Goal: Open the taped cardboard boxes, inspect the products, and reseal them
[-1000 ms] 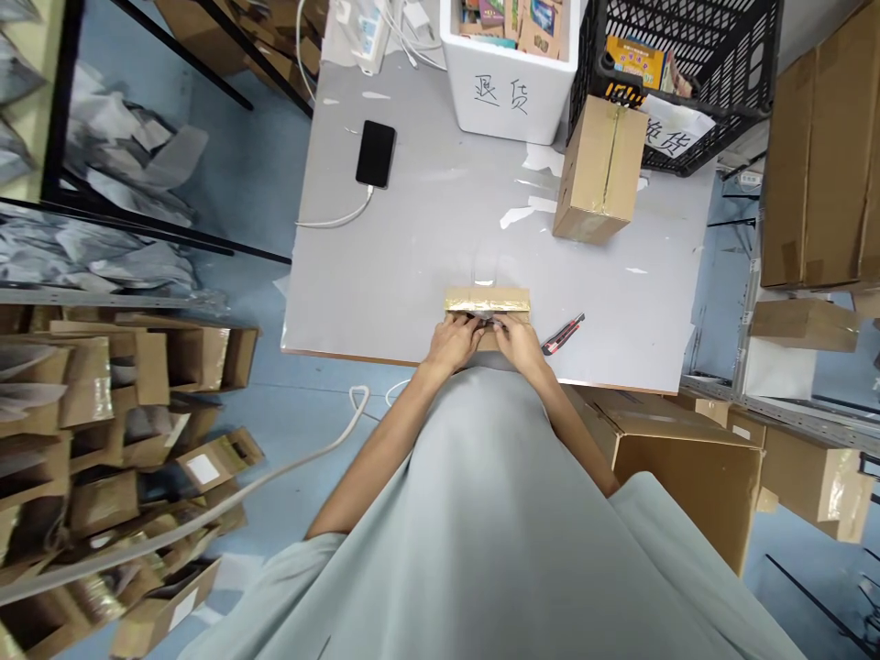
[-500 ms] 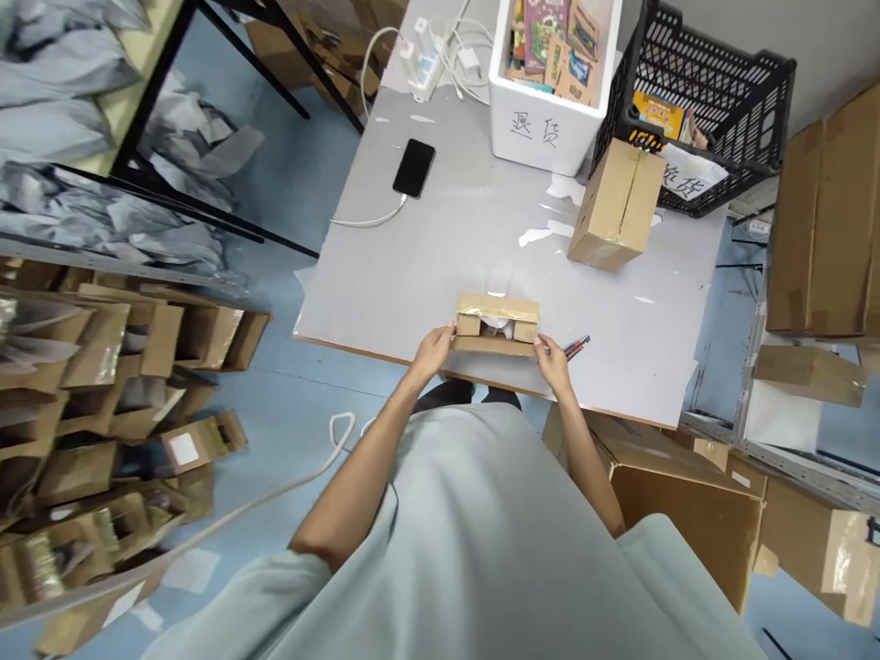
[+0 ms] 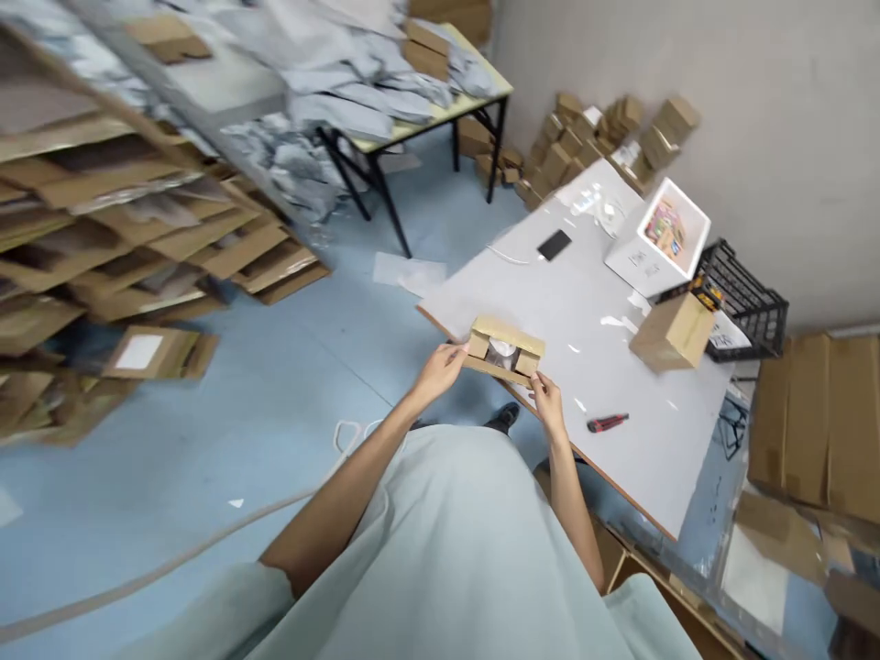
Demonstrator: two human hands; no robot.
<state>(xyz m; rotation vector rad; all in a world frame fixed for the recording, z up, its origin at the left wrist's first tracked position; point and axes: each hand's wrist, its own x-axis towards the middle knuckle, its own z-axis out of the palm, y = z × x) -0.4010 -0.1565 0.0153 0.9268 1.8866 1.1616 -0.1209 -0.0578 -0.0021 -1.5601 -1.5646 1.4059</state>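
A small cardboard box (image 3: pixel 509 336) is held between my two hands at the table's near edge, its front flap folded down and its side flaps turned in. Something pale and shiny shows inside, too small to name. My left hand (image 3: pixel 441 370) grips the box's left end, fingers pinched on its edge. At the right end, my right hand (image 3: pixel 546 400) pinches the lower corner of the flap. A red and black utility knife (image 3: pixel 608 423) lies on the table, to the right of my right hand.
On the table (image 3: pixel 646 477) stand a closed carton (image 3: pixel 672 332), a white foam box (image 3: pixel 660 240) of small packets and a black crate (image 3: pixel 746 302). A phone (image 3: pixel 554 244) lies farther back. Open cartons (image 3: pixel 158 238) are stacked at left; a cable (image 3: pixel 206 545) crosses the floor.
My view has swung left, so the table now sits farther right and slanted. Both hands still hold the box, now slightly tilted and over the table's edge.
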